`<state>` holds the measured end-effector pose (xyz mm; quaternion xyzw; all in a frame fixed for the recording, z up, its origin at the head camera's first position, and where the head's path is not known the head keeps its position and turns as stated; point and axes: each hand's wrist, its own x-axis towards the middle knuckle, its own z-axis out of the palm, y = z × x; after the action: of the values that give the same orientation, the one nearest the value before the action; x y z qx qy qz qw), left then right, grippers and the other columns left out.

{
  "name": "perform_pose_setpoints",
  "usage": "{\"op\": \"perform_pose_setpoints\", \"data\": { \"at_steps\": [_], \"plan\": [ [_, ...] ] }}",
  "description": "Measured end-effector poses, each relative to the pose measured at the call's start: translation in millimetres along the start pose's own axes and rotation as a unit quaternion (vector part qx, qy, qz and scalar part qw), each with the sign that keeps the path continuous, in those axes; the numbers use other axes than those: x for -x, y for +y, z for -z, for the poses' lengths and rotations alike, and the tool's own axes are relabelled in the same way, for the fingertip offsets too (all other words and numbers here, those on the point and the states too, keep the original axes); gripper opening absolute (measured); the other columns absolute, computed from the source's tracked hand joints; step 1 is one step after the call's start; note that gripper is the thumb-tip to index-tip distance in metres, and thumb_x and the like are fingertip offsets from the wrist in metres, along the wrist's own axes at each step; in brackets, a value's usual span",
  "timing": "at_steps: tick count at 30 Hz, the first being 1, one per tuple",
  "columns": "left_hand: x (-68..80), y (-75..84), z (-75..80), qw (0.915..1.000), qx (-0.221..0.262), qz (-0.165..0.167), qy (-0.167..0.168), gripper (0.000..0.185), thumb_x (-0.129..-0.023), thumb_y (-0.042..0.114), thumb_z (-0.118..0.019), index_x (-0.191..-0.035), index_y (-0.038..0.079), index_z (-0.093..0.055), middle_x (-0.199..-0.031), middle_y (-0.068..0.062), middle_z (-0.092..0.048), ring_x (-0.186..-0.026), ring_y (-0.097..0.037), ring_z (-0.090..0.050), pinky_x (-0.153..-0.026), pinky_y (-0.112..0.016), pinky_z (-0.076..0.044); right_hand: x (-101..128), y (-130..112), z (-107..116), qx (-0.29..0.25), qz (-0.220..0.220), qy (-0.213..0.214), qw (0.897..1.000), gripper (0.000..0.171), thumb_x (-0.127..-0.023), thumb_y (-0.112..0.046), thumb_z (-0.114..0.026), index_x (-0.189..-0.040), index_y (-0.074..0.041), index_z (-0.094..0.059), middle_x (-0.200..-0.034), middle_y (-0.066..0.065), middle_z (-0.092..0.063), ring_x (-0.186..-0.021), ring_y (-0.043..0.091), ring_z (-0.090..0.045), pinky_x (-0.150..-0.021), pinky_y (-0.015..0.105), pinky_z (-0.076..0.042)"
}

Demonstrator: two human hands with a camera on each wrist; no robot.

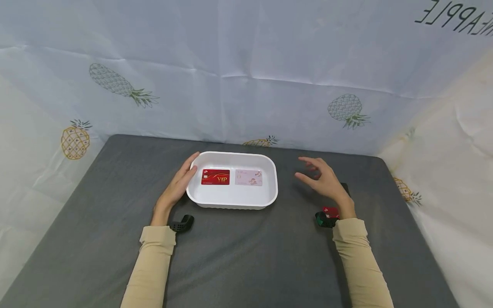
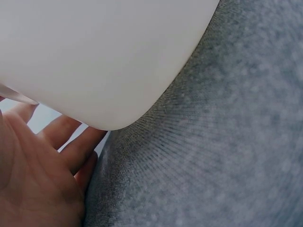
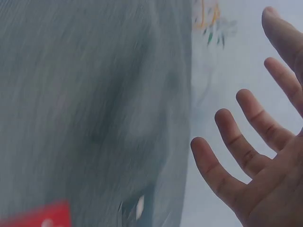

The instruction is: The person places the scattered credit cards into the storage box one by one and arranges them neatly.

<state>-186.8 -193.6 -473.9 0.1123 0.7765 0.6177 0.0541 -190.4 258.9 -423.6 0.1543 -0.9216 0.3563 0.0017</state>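
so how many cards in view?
3. A red VIP card and a pink card lie side by side in the white tray; another red card shows partly under the right wrist. More may be hidden.

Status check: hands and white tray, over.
Left hand open, resting against white plastic tray. Right hand open, hovering clear. Red VIP card and pink card inside tray. Nothing blocking.

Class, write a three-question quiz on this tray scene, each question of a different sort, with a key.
1. True or false: the right hand holds a card.
2. How many cards lie in the tray?
3. The left hand touches: A) the red card, B) the tray's rim, C) the pink card.

Key: 1 false, it hovers open, holding nothing; 2 two, side by side; 3 B.
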Motion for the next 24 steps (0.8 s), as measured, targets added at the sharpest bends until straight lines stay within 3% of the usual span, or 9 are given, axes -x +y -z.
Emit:
{"op": "perform_pose_setpoints", "data": {
  "at_steps": [13,24],
  "plan": [
    [-3.0,-1.8,-0.8,1.0000,0.006,0.001,-0.004,0.056,-0.111,0.021,-0.036,-0.164,0.012,-0.020,-0.172,-0.011,-0.018,-0.159,-0.030,-0.014,-0.130,-0.057,-0.008,42.5,44.9,41.2,0.041,-0.029,0.002,0.999,0.055,-0.097,-0.018,-0.072,-0.146,-0.002,-0.052,-0.129,0.028,-0.053,-0.111,0.042,-0.054,-0.091,0.066,-0.051],
    [-2.3,-2.6,-0.1,1.0000,0.001,0.005,-0.002,0.057,-0.111,0.024,-0.036,-0.164,0.012,-0.019,-0.172,-0.010,-0.018,-0.159,-0.030,-0.015,-0.130,-0.059,-0.009,61.6,71.0,61.2,0.068,-0.057,0.000,0.996,0.057,-0.097,-0.021,-0.072,-0.146,-0.001,-0.052,-0.131,0.032,-0.054,-0.113,0.048,-0.052,-0.088,0.070,-0.045]
  ]
}}
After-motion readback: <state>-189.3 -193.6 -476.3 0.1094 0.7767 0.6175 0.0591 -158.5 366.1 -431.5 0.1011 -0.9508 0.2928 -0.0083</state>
